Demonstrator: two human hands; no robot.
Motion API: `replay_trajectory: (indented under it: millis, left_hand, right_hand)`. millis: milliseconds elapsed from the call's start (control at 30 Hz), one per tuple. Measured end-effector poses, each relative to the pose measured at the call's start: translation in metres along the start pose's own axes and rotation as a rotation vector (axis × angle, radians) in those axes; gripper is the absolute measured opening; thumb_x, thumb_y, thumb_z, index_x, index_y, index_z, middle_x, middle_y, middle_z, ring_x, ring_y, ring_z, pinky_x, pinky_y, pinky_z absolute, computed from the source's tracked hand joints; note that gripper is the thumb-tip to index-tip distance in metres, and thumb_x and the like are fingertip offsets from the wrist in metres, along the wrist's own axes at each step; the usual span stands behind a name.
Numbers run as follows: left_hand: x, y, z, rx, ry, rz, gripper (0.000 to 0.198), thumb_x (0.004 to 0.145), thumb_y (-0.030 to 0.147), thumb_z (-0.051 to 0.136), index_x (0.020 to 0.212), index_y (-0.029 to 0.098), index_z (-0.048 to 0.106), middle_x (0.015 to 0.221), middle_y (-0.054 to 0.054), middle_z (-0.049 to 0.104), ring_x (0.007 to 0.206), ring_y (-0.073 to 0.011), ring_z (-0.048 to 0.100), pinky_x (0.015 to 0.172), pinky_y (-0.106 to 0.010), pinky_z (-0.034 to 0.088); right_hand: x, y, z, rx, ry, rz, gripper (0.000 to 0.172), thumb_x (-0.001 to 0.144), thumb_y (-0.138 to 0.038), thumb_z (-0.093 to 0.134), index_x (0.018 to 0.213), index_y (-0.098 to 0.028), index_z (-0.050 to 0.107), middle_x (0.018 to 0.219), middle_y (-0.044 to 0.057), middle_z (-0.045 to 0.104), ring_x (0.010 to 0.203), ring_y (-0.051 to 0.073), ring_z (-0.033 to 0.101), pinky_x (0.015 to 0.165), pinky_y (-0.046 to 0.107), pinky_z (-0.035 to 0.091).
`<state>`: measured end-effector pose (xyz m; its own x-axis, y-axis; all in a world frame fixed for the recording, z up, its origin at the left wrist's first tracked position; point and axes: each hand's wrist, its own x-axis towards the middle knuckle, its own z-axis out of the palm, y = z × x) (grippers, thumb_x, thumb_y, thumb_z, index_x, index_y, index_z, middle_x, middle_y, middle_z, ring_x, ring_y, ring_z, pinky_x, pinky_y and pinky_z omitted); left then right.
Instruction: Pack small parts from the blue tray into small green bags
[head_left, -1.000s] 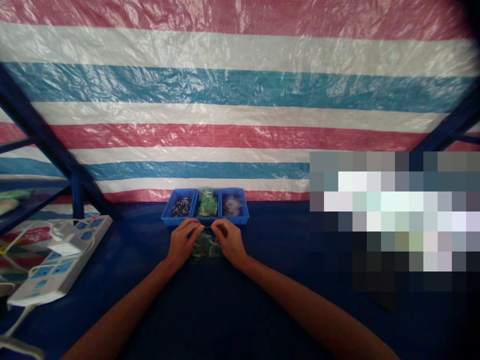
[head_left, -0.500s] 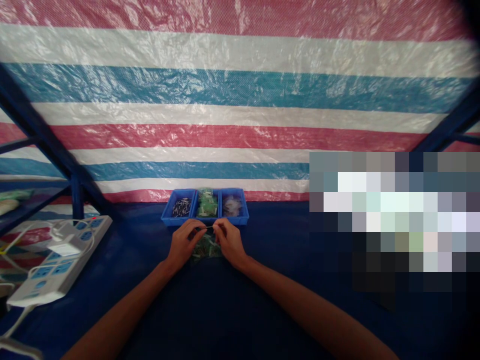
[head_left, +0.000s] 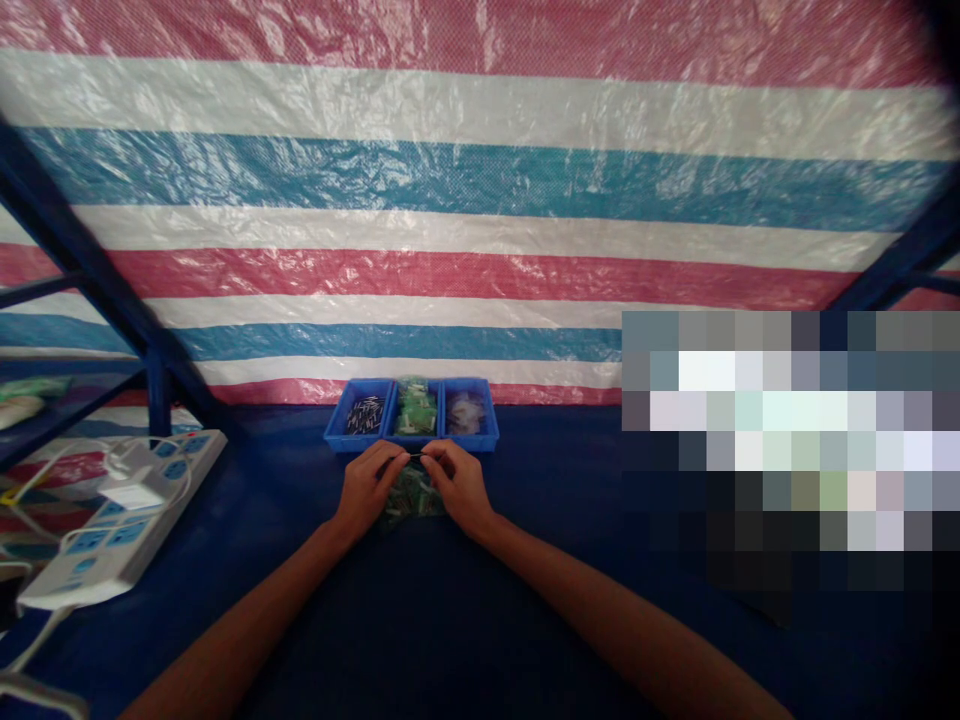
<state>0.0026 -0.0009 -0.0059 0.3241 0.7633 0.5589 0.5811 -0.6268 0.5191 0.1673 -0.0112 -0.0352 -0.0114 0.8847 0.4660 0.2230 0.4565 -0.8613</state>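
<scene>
My left hand and my right hand meet just in front of a blue three-part tray. Both pinch the top edge of a small clear bag holding green parts, which hangs between them over the dark blue table. The fingers of each hand are curled and pressed together on the bag's opening. The tray's left compartment holds dark thin pieces, the middle one green parts, the right one clear bags.
A white power strip with a plugged-in charger lies at the left on the table edge. A striped red, white and blue tarp hangs behind the tray. Blue shelf struts stand at the left. A blurred patch covers the right.
The hands have barely moved; the fingertips have drawn slightly closer together on the bag's top edge.
</scene>
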Motion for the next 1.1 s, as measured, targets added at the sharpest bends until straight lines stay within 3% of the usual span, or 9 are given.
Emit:
replay_trajectory:
  millis: [233,400,700,900,1033,1100]
  left_hand:
    - [-0.0018,-0.0011,-0.0002,0.007,-0.022,-0.022,0.025,0.09,0.028,0.047,0.073,0.017,0.061,0.072,-0.002,0.06,0.069,-0.0131,0.057,0.069,-0.024,0.044]
    - [-0.0028,-0.0016,0.0012,-0.021,-0.017,-0.033,0.018,0.089,0.029,0.05,0.086,0.017,0.064,0.084,-0.003,0.065,0.076,-0.0141,0.06,0.072,-0.024,0.045]
    - [-0.0032,0.0007,0.0017,-0.072,-0.001,-0.04,0.024,0.087,0.034,0.053,0.101,0.019,0.064,0.091,-0.005,0.067,0.075,-0.0149,0.061,0.069,-0.025,0.049]
    - [-0.0032,0.0004,0.0015,-0.082,0.0,-0.033,0.02,0.088,0.033,0.051,0.087,0.017,0.063,0.082,-0.004,0.065,0.07,-0.0138,0.058,0.066,-0.024,0.046]
    - [-0.0033,0.0034,-0.0002,-0.052,-0.025,-0.059,0.022,0.089,0.03,0.048,0.079,0.016,0.061,0.071,-0.001,0.06,0.063,-0.012,0.053,0.061,-0.023,0.042]
    - [-0.0033,0.0043,-0.001,-0.052,-0.035,-0.07,0.024,0.09,0.03,0.046,0.076,0.016,0.06,0.067,0.0,0.057,0.061,-0.0117,0.051,0.06,-0.023,0.041]
  right_hand:
    - [0.0002,-0.0034,-0.0012,-0.029,-0.018,-0.032,0.016,0.088,-0.03,0.051,0.084,-0.019,0.062,0.078,0.002,0.06,0.069,0.014,0.056,0.062,0.023,0.043]
    - [-0.0001,-0.0053,-0.0028,-0.068,-0.018,-0.047,0.02,0.09,-0.031,0.048,0.084,-0.018,0.062,0.077,0.002,0.06,0.069,0.014,0.054,0.063,0.023,0.041]
    - [0.0001,-0.0086,-0.0053,-0.102,-0.026,-0.027,0.03,0.094,-0.03,0.039,0.071,-0.018,0.055,0.062,-0.002,0.052,0.062,0.012,0.05,0.061,0.023,0.037]
    - [-0.0003,-0.0081,-0.0045,-0.082,-0.025,0.002,0.033,0.094,-0.033,0.037,0.072,-0.018,0.057,0.062,-0.001,0.052,0.06,0.012,0.05,0.06,0.022,0.038]
    - [-0.001,-0.0066,-0.0022,-0.018,0.001,0.024,0.021,0.09,-0.034,0.046,0.092,-0.019,0.06,0.074,0.0,0.058,0.064,0.012,0.053,0.061,0.022,0.041]
    - [-0.0015,-0.006,-0.0012,0.002,-0.003,0.022,0.018,0.088,-0.034,0.05,0.092,-0.019,0.059,0.077,0.001,0.059,0.066,0.013,0.054,0.061,0.022,0.042]
